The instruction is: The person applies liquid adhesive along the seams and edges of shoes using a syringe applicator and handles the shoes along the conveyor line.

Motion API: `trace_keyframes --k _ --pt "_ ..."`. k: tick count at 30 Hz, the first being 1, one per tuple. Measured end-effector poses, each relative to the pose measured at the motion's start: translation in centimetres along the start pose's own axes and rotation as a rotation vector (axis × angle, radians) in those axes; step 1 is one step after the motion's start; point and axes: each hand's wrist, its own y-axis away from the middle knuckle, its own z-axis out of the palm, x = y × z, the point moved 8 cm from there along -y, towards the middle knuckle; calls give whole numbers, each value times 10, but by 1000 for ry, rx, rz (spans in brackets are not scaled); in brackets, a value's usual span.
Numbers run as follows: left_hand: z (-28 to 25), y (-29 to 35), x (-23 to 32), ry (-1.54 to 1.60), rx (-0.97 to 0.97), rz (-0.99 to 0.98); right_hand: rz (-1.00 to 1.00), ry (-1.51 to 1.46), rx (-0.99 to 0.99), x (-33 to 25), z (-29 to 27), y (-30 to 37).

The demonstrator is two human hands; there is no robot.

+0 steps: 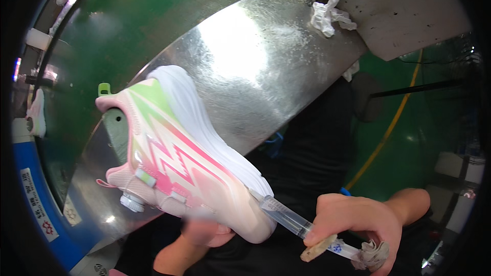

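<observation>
Shoe: pink, white and green (186,161), left of centre to lower centre, toe downward, upper and sole already joined.
Left hand (207,232): holds the shoe's forefoot from below, fingers partly hidden.
Right hand (365,220): wrapped round a clear syringe (289,216), lower right.
Seam progress: tip at or just beside the toe-side seam, work seemingly midway; finished and remaining lengths cannot be told.
Writing: white label (40,204) with dark characters, left edge; blue marks on the syringe, too small to read.

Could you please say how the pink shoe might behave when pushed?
The pink shoe is probably fairly stiff, since a grey insert sits in its opening. Its thick white sole likely resists bending.
</observation>
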Motion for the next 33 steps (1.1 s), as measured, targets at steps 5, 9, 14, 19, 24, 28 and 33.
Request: trace_keyframes --k 5,9,14,19,24,28,33 --pt "19 -26 -10 391 -130 -127 -70 138 22 -24 -3 22" --pt "34 -45 -7 181 2 -94 -99 175 82 -38 -7 40" --pt "52 -65 2 187 83 -147 -144 236 114 -47 -14 53" --pt "63 -79 6 185 100 -125 -175 304 153 -49 -16 60" --pt "59 -84 3 354 -113 -80 -200 376 164 -47 -18 62" --pt "66 -88 8 447 -310 -5 -221 456 162 -47 -14 57" --pt "66 -90 7 456 -267 -56 -245 567 173 -49 -7 53"
